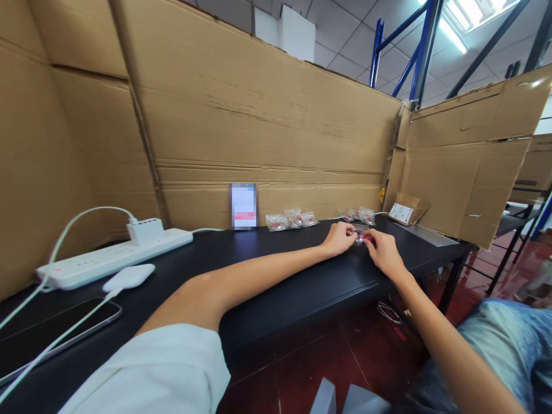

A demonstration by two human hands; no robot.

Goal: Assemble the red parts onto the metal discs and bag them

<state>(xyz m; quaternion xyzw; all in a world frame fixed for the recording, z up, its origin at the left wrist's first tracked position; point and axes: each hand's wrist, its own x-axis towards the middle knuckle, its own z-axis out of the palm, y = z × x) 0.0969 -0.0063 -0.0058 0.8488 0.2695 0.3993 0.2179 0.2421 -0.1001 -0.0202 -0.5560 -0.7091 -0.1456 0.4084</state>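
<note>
Near the table's front edge, my left hand (338, 239) and my right hand (383, 250) meet at a small shiny, round thing (359, 237) with red on it. The fingers of my left hand pinch its left side. On the right, my right thumb and fingers close on it beside a bit of red. Its exact kind is too small to make out, and fingertips cover part of it. Just behind my hands lie small clear bags (366, 215) with red and silvery contents. More such clear bags (291, 219) lie further left, by the cardboard wall.
A cardboard wall (267, 121) encloses the black table (276, 293). At left are a white power strip (116, 259), a charging case (128, 278) and a phone (56, 336) with cables. A lit screen (244, 206) leans at the back; a labelled cardboard packet (406, 209) sits right.
</note>
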